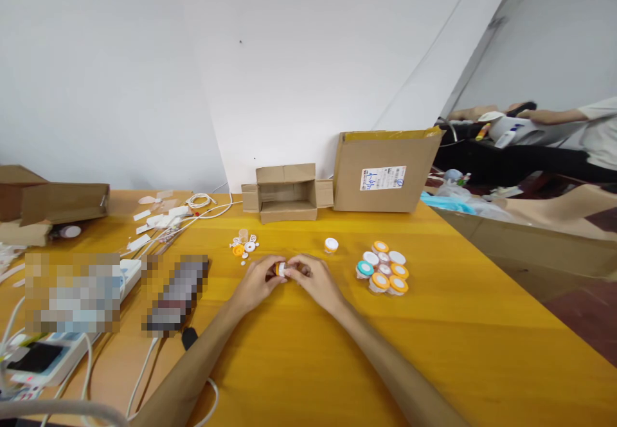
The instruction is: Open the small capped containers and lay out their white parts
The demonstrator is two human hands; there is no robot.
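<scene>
Both my hands meet at the middle of the yellow table [434,350]. My left hand [255,283] and my right hand [315,279] are closed around a small orange and white round part [281,269] held between the fingertips. A cluster of small capped pots [384,268] with orange, white and teal lids stands just right of my right hand. One single white pot with an orange rim [331,245] sits beyond my hands. Loose small orange and white pieces [243,247] lie beyond my left hand.
An open small cardboard box [287,192] and a larger flat box [383,170] stand at the wall. White cables and a power strip [130,272] lie at the left, with blurred items. Another person's arm [554,116] shows at the far right.
</scene>
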